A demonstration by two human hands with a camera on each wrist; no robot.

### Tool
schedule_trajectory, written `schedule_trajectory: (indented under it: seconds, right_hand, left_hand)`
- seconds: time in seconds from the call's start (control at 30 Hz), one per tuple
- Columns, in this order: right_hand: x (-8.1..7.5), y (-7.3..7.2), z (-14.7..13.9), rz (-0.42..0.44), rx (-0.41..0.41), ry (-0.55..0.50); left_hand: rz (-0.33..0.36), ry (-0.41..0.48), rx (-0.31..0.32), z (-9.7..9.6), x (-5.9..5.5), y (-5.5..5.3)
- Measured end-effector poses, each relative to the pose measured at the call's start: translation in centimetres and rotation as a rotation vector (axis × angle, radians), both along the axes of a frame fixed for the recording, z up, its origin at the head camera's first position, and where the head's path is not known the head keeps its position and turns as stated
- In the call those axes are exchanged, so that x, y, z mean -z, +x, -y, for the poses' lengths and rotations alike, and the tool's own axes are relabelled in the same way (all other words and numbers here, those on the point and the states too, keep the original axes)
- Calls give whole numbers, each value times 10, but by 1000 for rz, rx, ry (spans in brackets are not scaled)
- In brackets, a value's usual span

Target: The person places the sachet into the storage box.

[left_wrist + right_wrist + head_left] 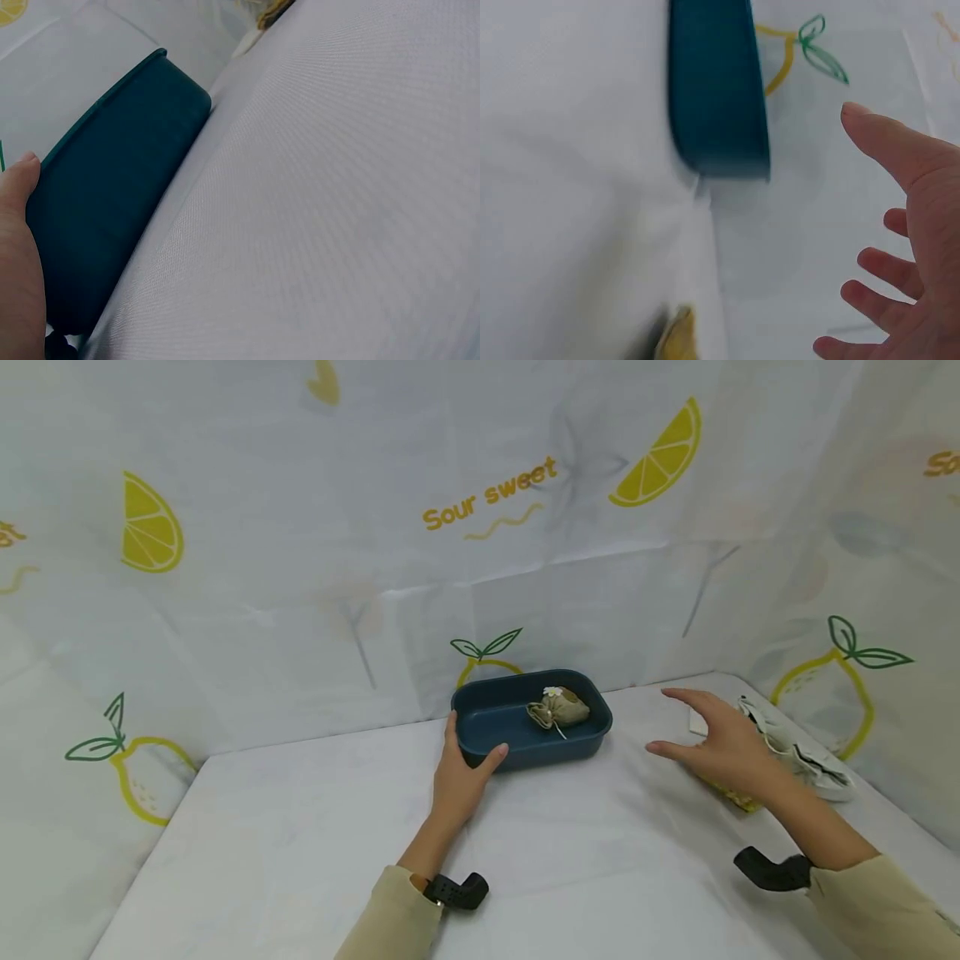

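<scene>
A dark blue rectangular bin [517, 756] stands on the white-covered table near the back. In it, at the right end, lies a small beige drawstring pouch [567, 708] with a white flower on it. My left hand [456, 785] grips the bin's front left corner, the thumb along the front wall and the fingers at the left end. The left wrist view shows that thumb by the rim of the bin [120, 187]. My right hand [723, 747] is in the air to the right, its thumb and fingers spread and holding nothing, apart from the bin.
Behind my right hand lies a white cloth item [806, 760], partly hidden, with something yellow-patterned [738, 797] beside it. A white curtain [285, 568] with lemon prints hangs behind the table [300, 835] and along its sides.
</scene>
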State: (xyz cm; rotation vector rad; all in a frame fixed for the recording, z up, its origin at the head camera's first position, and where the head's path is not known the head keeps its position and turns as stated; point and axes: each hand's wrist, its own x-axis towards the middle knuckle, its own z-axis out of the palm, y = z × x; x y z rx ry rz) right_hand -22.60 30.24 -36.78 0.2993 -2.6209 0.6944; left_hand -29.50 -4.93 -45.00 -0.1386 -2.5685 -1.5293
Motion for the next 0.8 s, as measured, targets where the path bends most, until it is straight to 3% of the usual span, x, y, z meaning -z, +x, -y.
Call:
schedule_trajectory:
  seconds: [0.27, 0.4, 0.57, 0.8]
  right_hand:
    - [36, 11, -40, 48, 7, -19]
    - [53, 14, -54, 84, 54, -7]
    - [63, 12, -61, 131, 112, -8]
    - [76, 12, -54, 120, 78, -41]
  left_hand:
    - [-13, -1, -5, 2, 1, 0]
    - [-19, 3, 10, 0, 0, 0]
    - [-20, 8, 9, -1, -1, 1]
    - [-19, 3, 11, -1, -4, 3]
